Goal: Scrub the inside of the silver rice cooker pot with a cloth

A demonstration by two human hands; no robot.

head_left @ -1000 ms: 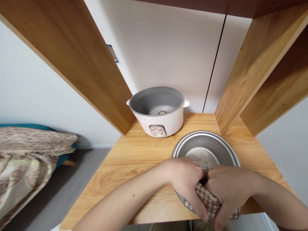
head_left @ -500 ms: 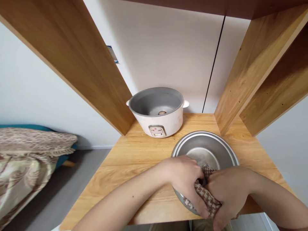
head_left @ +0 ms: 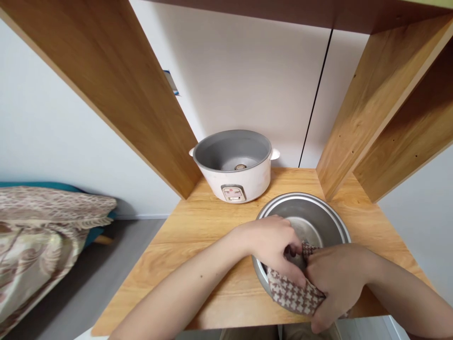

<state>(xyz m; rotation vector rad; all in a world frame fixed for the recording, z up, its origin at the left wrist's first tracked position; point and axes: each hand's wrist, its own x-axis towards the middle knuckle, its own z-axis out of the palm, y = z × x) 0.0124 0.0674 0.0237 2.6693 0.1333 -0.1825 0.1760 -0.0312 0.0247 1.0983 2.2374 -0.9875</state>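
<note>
A grey metal inner pot [head_left: 272, 208] stands on the wooden surface near its front edge, with both hands over its near side. My right hand [head_left: 336, 276] is closed on a brown-and-white houndstooth cloth [head_left: 293, 290], which is bunched inside the pot and spread over the near rim. My left hand [head_left: 274, 245] reaches over the pot's left rim, fingers curled inside and thumb lying on the cloth. A gap shows between its thumb and fingers, and some fingertips are hidden. Behind the pot sits a white rice cooker body [head_left: 212, 182], lidless, its grey inside showing.
Upright wooden panels [head_left: 148, 108] [head_left: 368, 108] flank the wooden surface [head_left: 177, 236], and a dark shelf [head_left: 247, 10] crosses above. A white back panel [head_left: 247, 80] stands behind the cooker. At the left, a patterned throw [head_left: 53, 208] covers a teal seat.
My left hand has lifted slightly up and away from the near rim, its thumb drawing back. More of the cloth now shows, spread over the rim. The right hand stays nearly still.
</note>
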